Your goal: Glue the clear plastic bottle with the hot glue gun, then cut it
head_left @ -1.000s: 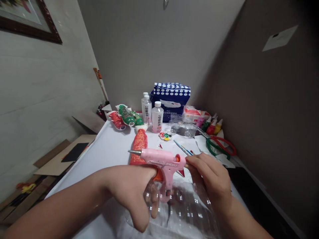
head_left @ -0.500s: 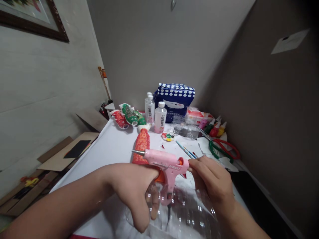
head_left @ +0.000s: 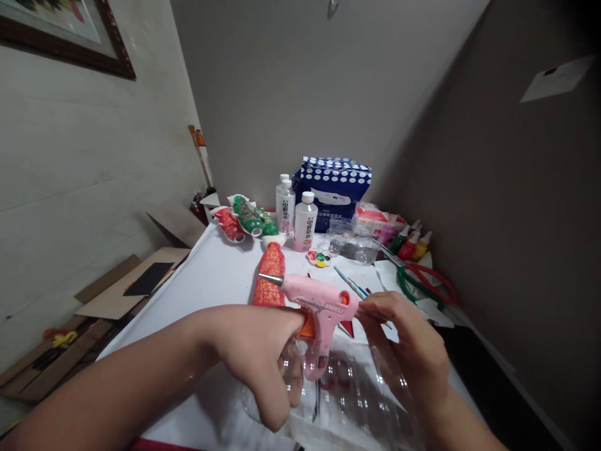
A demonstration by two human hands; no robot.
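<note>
My left hand (head_left: 256, 354) grips the handle of a pink glue gun (head_left: 315, 300), with a finger by its orange trigger. The metal nozzle points left, toward a red glittery bottle (head_left: 268, 275) lying on the white table (head_left: 211, 282). My right hand (head_left: 408, 344) is pinched at the back end of the gun, on a thin clear stick there. A clear plastic bottle (head_left: 352, 394) lies under both hands, near the table's front edge.
Two white labelled bottles (head_left: 304, 222), red and green painted bottles (head_left: 244, 219), a blue dotted pack (head_left: 333, 188), a paint palette (head_left: 320, 258), brushes (head_left: 351, 283), clear cups (head_left: 352, 241), colour bottles (head_left: 410, 244) and scissors (head_left: 422, 282) stand behind. Cardboard (head_left: 113, 294) lies on the floor at left.
The glue gun has tilted so its nozzle sits a little higher. My right hand stays pinched at its back end. The view shifted slightly.
</note>
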